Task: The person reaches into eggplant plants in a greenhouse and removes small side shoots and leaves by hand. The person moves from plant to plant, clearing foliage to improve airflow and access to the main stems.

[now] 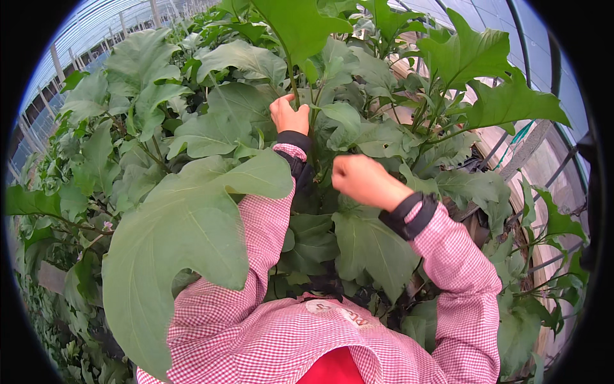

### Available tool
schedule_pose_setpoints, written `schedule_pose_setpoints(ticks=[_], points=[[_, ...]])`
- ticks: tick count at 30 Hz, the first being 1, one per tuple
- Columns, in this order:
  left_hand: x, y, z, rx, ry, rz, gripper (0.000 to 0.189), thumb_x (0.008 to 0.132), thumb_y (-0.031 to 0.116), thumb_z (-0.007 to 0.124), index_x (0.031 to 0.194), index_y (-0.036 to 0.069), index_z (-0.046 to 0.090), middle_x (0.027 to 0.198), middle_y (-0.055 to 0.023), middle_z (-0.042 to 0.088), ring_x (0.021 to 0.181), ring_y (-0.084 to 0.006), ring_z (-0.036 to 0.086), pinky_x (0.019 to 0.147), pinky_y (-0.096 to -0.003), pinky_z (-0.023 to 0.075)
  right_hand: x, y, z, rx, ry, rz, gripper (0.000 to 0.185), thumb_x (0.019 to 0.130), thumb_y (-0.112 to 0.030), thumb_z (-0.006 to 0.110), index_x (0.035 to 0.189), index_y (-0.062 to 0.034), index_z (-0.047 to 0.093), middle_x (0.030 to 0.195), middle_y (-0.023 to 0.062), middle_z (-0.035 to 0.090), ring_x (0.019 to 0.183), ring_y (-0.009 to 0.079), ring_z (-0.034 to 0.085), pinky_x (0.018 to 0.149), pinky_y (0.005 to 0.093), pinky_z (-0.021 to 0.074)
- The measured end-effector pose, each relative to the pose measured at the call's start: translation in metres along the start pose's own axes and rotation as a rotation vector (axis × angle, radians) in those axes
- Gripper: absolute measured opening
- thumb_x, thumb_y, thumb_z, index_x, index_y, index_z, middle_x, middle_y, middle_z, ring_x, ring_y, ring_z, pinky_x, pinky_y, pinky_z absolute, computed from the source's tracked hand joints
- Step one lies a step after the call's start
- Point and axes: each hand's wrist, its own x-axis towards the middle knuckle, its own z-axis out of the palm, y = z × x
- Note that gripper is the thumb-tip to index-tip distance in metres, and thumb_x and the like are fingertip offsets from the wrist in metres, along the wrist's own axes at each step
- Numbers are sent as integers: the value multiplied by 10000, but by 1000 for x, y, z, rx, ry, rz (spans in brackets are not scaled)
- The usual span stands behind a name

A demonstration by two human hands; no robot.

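My left hand (290,115) is closed around the stalk (291,79) of a tall eggplant shoot, with the thumb on its near side. A broad bright green leaf (304,29) tops that stalk. My right hand (367,180) hovers to the right of the plant's main stem, lower than the left. Its fingers are curled in, and nothing shows in them, though the palm side is hidden. One large eggplant leaf (177,235) covers part of my left forearm. Under my right wrist hangs another wide leaf (371,245).
Dense eggplant foliage (139,72) fills the left and far side, with a small purple flower (107,225) among it. On the right, metal tubes (551,182) and plastic sheeting (551,153) form the greenhouse wall. A green cord (518,137) hangs near a grey post (527,144).
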Motion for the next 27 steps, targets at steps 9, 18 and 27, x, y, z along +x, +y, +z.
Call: schedule_pose_setpoints(ticks=[9, 18, 27], points=[[11, -24, 19, -305, -258, -110, 322, 794, 124, 672, 1087, 3, 612, 987, -152, 672, 896, -267, 653, 812, -358, 500, 175, 28, -25, 170, 365, 9, 330, 747, -1, 570, 1025, -118, 703, 992, 182, 518, 965, 324, 569, 865, 393, 477], [14, -23, 5, -271, -325, -100, 318, 842, 126, 648, 1096, -64, 623, 991, -153, 692, 856, -198, 654, 767, -311, 513, 167, 42, 10, -395, 616, -222, 134, 744, -141, 668, 848, -58, 654, 870, 124, 645, 867, 316, 637, 718, 426, 525], [13, -18, 1, -193, -324, -70, 347, 813, 136, 675, 1092, -52, 590, 989, -153, 640, 870, -217, 620, 792, -325, 497, 167, 5, -17, 388, 758, 160, 142, 807, -149, 574, 815, -38, 662, 834, 180, 668, 816, 372, 637, 722, 442, 498]])
